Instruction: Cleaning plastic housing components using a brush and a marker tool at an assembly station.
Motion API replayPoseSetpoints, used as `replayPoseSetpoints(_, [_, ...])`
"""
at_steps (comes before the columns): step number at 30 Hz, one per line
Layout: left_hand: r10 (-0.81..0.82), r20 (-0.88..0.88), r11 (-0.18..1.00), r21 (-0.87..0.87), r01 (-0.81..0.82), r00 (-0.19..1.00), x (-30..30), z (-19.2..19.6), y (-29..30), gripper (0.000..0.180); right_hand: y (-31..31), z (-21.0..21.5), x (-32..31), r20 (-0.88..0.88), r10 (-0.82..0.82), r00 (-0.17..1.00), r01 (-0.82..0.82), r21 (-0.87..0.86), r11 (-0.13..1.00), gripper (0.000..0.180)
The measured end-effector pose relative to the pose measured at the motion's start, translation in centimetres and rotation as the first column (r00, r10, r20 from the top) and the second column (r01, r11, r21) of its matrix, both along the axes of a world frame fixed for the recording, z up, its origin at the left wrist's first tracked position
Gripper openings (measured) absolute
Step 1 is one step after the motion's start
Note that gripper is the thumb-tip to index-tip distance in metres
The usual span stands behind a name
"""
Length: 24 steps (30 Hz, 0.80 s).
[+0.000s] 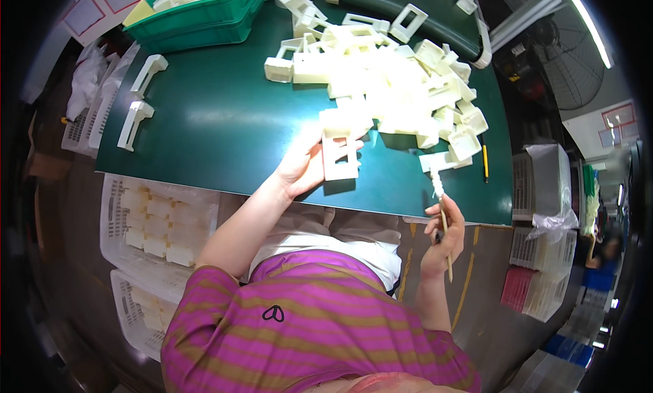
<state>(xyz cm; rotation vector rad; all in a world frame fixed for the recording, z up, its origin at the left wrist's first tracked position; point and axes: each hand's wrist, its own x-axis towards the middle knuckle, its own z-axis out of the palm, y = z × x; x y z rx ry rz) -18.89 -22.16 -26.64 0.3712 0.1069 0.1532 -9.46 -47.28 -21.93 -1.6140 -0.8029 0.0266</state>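
At frame centre, the left hand grips a cream plastic frame on the green surface. The right hand, lower right, is closed around a slim stick tool; steady the frame flat before working its edges.

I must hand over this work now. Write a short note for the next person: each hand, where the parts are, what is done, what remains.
Left hand: holds a cream frame part on the green table.
Right hand: grips a thin stick tool, off the table edge.
Parts: large pile ahead; two bracket pieces set apart far left; crates with parts lower left.
Done: cannot tell.
Left: the pile is still large.
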Motion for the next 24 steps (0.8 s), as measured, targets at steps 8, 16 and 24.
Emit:
replayPoseSetpoints(8, [0.022, 0.045, 1.000, -0.023, -0.021, 0.999, 0.3, 0.4, 0.2, 0.055, 3.8, 0.0, 0.0, -0.331, 0.135, 0.934, -0.106, 0.107, 0.989, 0.021])
replayPoseSetpoints(16, [0.118, 0.023, 0.955, 0.271, -0.119, 0.993, 0.1, 0.7, -0.6, 0.048, 8.1, 0.6, -1.1, -0.053, 0.267, 0.962, -0.253, 0.185, 0.950, 0.018])
replayPoseSetpoints(24, [0.190, 0.009, 0.932, 0.312, -0.183, 0.982, 0.0, 0.5, -0.8, 0.058, 8.4, 1.3, 0.7, -0.272, 0.079, 0.959, -0.073, 0.034, 0.997, 0.025])
